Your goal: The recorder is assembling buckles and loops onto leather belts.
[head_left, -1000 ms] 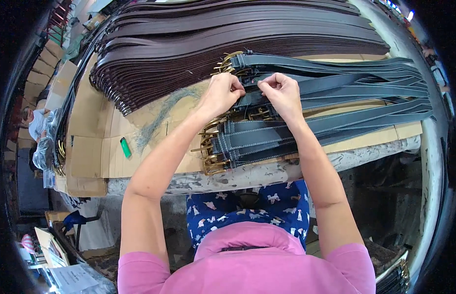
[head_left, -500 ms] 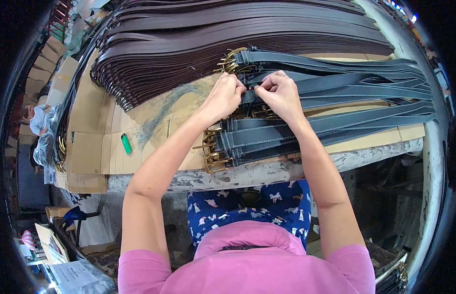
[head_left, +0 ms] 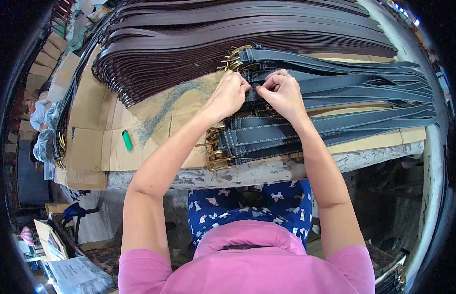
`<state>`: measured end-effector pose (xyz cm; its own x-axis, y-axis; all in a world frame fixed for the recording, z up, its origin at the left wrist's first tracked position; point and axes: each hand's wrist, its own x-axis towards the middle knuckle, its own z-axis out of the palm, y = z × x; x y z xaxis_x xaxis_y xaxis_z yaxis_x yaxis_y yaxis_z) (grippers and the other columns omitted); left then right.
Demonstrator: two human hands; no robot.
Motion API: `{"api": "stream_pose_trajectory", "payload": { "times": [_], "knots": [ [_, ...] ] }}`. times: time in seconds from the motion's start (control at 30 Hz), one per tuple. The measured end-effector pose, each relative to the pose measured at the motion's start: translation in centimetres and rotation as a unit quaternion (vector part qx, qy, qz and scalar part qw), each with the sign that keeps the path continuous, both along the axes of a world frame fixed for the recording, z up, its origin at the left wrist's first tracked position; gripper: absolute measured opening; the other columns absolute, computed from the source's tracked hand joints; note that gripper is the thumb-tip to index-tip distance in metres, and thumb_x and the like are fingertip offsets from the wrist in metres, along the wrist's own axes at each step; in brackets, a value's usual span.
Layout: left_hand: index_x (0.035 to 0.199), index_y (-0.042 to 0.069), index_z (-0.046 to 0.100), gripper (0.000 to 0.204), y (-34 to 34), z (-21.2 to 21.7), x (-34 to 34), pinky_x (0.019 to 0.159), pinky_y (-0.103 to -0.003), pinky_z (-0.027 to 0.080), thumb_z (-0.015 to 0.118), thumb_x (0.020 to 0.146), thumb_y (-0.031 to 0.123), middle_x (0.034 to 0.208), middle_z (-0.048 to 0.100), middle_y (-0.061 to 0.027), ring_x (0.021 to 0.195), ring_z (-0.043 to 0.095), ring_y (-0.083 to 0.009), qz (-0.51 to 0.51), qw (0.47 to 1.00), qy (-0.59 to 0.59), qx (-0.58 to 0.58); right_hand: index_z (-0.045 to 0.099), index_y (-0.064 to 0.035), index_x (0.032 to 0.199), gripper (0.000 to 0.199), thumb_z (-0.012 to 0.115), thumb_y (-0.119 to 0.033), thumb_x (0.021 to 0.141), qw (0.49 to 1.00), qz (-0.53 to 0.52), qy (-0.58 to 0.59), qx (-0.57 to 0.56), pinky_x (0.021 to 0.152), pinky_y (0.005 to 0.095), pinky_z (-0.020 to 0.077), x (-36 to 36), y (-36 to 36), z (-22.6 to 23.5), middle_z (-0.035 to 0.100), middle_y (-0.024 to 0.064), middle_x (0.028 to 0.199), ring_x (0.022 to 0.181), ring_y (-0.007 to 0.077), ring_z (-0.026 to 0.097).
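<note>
**A:** On the cardboard-covered workbench (head_left: pixel 91 147), near its front edge, what did the hands have hold of?

**B:** Both were pinched together on one dark blue-grey leather belt (head_left: pixel 306 88) at the top of its stack. The left hand (head_left: pixel 230 95) and right hand (head_left: pixel 284 93) met fingertip to fingertip over the strap, just right of its brass buckle (head_left: pixel 235 58).

**A:** Had anything shifted in the last second?

**B:** Only slightly. The hands had crept a little farther up the pile and closed in on each other, so the gap between them had all but vanished. The stack itself lay as before.

**A:** Meaning?

**B:** By the look of it, fine fingerwork on the strap near its buckle end was under way, not a lift or a carry. What exactly the fingertips were working could not be made out.

**A:** And around them?

**B:** A broad fan of dark brown leather belts (head_left: pixel 213 29) lay at the far side, more brass-buckled blue-grey belts (head_left: pixel 267 139) sat nearer, and a small green lighter (head_left: pixel 127 140) rested well to the left.
</note>
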<state>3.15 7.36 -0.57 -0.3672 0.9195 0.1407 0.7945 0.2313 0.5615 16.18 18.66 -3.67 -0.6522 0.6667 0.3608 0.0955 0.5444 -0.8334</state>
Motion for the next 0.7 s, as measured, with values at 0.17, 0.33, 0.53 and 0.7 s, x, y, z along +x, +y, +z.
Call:
{"api": "stream_pose_trajectory", "payload": {
  "times": [0.17,0.33,0.53,0.7],
  "knots": [
    [0.092,-0.004,0.061,0.021,-0.1,-0.1,-0.2,0.083,-0.041,0.045,0.057,0.09,0.017,0.091,0.061,-0.0186,0.091,0.059,-0.0326,0.002,1.0,-0.004,-0.001,0.067,0.0019,0.069,0.02,0.074,-0.016,0.066,1.0,0.002,-0.007,0.005,0.071,0.0337,0.0505,0.0,0.0,0.1,0.061,0.014,0.084,0.076,0.0247,0.062],
    [0.095,-0.003,0.062,0.023,-0.8,-0.2,-0.9,0.077,-0.036,0.046,0.059,0.091,0.02,0.088,0.062,-0.0133,0.085,0.059,-0.0235,0.033,0.999,-0.031,-0.001,0.067,0.0021,0.068,0.02,0.074,-0.017,0.066,1.0,0.008,-0.004,-0.028,0.071,0.0338,0.0504,0.3,0.2,0.5,0.061,0.0127,0.083,0.077,0.0235,0.062],
    [0.103,0.002,0.062,0.026,-2.7,0.4,-2.1,0.061,-0.026,0.039,0.059,0.093,0.025,0.085,0.055,0.0001,0.073,0.046,-0.0081,-0.016,0.981,-0.19,-0.043,0.068,0.0001,0.068,0.019,0.075,-0.018,0.066,0.993,0.104,-0.026,-0.041,0.07,0.0328,0.0492,0.9,0.2,0.8,0.062,0.0098,0.089,0.082,0.021,0.061],
    [0.105,0.001,0.061,0.026,-3.1,0.9,-1.8,0.072,-0.027,0.042,0.059,0.093,0.024,0.098,0.058,-0.0032,0.085,0.05,-0.0101,-0.03,0.973,-0.223,-0.048,0.069,-0.0024,0.071,0.018,0.077,-0.019,0.069,0.992,0.107,-0.036,0.053,0.072,0.0282,0.0425,0.9,0.0,0.4,0.06,0.0059,0.098,0.085,0.0152,0.053]
  ]
}}
